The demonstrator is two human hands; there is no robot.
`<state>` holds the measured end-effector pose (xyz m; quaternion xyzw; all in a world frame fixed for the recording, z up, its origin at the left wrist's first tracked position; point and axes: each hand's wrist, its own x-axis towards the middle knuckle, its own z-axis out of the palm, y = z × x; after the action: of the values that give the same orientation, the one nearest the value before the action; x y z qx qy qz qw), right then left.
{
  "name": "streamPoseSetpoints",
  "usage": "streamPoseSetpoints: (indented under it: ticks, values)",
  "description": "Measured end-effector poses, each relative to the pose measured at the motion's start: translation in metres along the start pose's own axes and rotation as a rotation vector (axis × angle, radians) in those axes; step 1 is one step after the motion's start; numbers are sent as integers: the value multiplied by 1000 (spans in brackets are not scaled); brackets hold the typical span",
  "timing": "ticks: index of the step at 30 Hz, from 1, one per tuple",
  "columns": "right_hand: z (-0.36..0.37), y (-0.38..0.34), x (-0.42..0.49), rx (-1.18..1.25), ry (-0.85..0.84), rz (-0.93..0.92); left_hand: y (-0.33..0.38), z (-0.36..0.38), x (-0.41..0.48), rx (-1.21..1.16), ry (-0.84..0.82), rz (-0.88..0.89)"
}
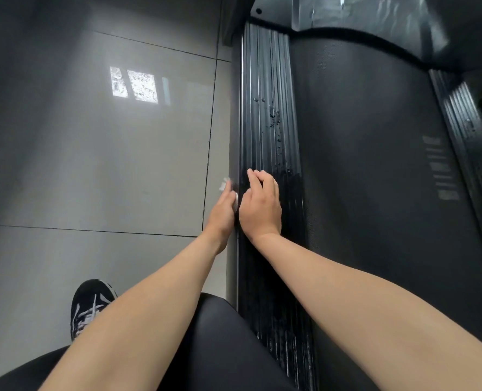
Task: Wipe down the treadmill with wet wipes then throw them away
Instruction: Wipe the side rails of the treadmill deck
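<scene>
A: What are the left hand's [223,210] fingers [228,190] doing?

B: They lie straight and press a white wipe [222,184] flat against the outer side face of the treadmill's [333,249] near rail [265,94]. A bit of the wipe shows past the fingertips and another bit by the thumb. I cannot tell whether the thumb pinches it.

A: And the right hand [261,207]?

B: It is just beside the left, across the rail's edge. It rests on the ribbed top of the rail with its fingers loosely bent and the tips touching the ribs. It holds nothing that shows.

A: What lies beyond the fingertips?

B: Water droplets [273,117] sit on the ribs farther up the rail, and the ribs near the right hand look wet and streaked.

A: To the sides?

B: On the right-hand side of the fingers is the dark belt [369,114], with the far rail [457,108] past it. On the left-hand side is a grey tiled floor [93,165] with a bright window reflection on it. Back towards the person, a black shoe [89,306] with white laces stands on the floor.
</scene>
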<state>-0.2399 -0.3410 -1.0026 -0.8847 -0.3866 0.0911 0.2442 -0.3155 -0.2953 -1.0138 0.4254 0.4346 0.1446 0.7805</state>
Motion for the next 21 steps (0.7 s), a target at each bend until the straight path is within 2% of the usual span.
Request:
streamPoseSetpoints:
  ticks: [3, 8, 10, 14, 16, 18, 21]
  values:
    - [-1, 1, 0, -2, 8, 5, 19, 12, 9, -30, -4, 101]
    - [-2, 4, 9, -57, 68, -38, 25, 10, 37, 50, -29, 197]
    - [-3, 5, 22, -84, 101, -73, 21, 7, 51, 5, -14, 139]
    - [0, 8, 26, -172, 37, -139, -9, -3, 68, -145, 67, -185]
    - [1, 11, 24, -171, 35, -136, -10, -8, 56, -114, 83, -319]
    - [1, 12, 24, -171, 37, -127, -9, -9, 55, -101, 97, -333]
    - [0, 11, 25, -162, 20, -117, 24, -7, 61, -198, 58, -183]
